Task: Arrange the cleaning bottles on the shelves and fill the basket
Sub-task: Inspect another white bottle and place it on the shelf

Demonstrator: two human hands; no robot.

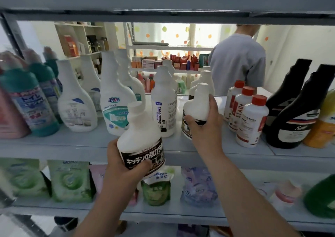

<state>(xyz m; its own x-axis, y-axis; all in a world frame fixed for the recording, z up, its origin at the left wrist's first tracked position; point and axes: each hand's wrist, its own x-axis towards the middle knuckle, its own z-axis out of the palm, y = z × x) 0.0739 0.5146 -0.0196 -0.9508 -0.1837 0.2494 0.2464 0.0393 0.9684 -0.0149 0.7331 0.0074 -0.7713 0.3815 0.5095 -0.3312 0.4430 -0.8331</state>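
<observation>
Shelving step: the left hand (125,164) grips a dark-label bottle (141,138) in front of the shelf (54,142) edge. The right hand (204,126) clasps its twin (196,104) on the shelf at 2 o'clock. The next move likely needs a gap beside the twin; a tall bottle (164,108) at 12 o'clock and red-capped bottles (252,120) at 3 o'clock crowd it.

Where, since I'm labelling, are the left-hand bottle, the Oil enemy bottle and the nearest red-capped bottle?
left-hand bottle (139,135): head view, white shoulder.
Oil enemy bottle (164,113): head view, label.
nearest red-capped bottle (259,99): head view, red cap.
</observation>
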